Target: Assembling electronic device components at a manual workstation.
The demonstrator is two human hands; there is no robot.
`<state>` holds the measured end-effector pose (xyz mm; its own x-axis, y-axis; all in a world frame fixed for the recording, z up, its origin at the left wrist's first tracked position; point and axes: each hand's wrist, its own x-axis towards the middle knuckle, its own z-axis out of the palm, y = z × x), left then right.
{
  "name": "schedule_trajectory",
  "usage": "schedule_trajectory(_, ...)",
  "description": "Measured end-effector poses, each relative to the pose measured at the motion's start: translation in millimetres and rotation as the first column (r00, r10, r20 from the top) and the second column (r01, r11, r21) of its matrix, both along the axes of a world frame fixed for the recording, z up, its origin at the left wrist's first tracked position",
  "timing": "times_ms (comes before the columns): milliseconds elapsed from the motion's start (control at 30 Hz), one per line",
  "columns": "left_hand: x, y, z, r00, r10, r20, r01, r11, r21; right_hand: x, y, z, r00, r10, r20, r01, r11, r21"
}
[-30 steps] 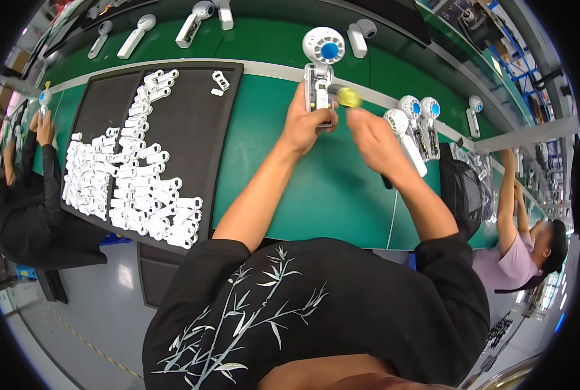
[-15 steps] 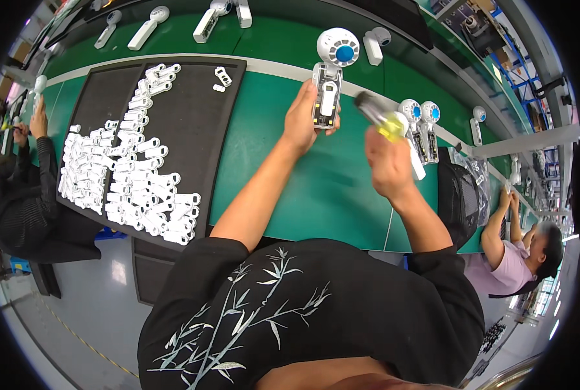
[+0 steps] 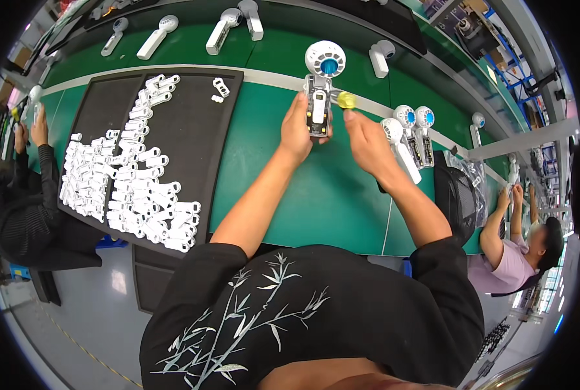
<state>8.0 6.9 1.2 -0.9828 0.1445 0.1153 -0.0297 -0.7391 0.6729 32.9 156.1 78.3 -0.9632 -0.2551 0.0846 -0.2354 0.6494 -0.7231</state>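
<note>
- Currently L hand point(image 3: 298, 130) wrapped round lower body of a white handheld fan unit point(image 3: 320, 83) — grip closed, thumb along L edge, fingertips showing on R edge.
- Unit held up over far part of green bench point(image 3: 270, 221), roughly upright, fan head point(image 3: 324, 53) on top w/ blue hub point(image 3: 329, 67). Body front shows white plate point(image 3: 319, 107) over dark internals.
- R hand point(image 3: 369, 143) closed on handle of small yellow-ended mallet point(image 3: 346, 100); mallet head right beside unit's R edge — can't tell if touching.
- R of R hand: three more fan units point(image 3: 405, 118) standing close together, nearest w/ plain white handle.
- Further R: dark mesh bin point(image 3: 454, 201) w/ clear plastic bags point(image 3: 476, 177) next to it.
- L on bench: black tray point(image 3: 196, 140), big heap of white plates point(image 3: 137, 185), mostly L half; couple of loose white pcs point(image 3: 220, 87) near far R corner.
- Beyond pale rail point(image 3: 270, 79): far green strip point(image 3: 303, 39) w/ spaced-out fan units point(image 3: 158, 39).
- Co-workers: black sleeve point(image 3: 48, 179) far L, pink top point(image 3: 498, 270) far R.
</note>
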Motion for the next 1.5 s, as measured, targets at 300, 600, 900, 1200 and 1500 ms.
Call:
schedule_trajectory(300, -2.6, 2.8, 1.2, 1.000, 0.000, 0.008, 0.000, 1.000, -0.004, 4.8, -8.0, 10.4, 0.992, 0.080, -0.094, -0.082, 0.997, -0.011)
schedule_trajectory(600, -3.5, -6.4, -4.3, 1.000, 0.004, 0.015, -0.003, 0.999, -0.039, 12.9, 5.2, 11.3, 0.997, 0.001, 0.072, -0.005, 0.999, 0.051)
schedule_trajectory(900, -5.4, -9.7, 3.7, 0.983, 0.060, 0.171, -0.068, 0.997, 0.036, 16.6, 23.8, -43.9, 0.843, -0.046, -0.537, 0.169, 0.968, 0.183)
schedule_trajectory(1200, -3.9, -9.1, -5.1, 0.990, -0.047, 0.133, 0.017, 0.977, 0.212, 24.6, 26.6, -87.6, 0.915, -0.080, -0.395, 0.111, 0.992, 0.056)
schedule_trajectory(1500, -0.5, -4.7, -2.7, 0.996, -0.004, 0.092, -0.004, 0.996, 0.084, 19.8, 27.8, -88.4, 0.936, -0.231, -0.267, 0.232, 0.972, -0.028)
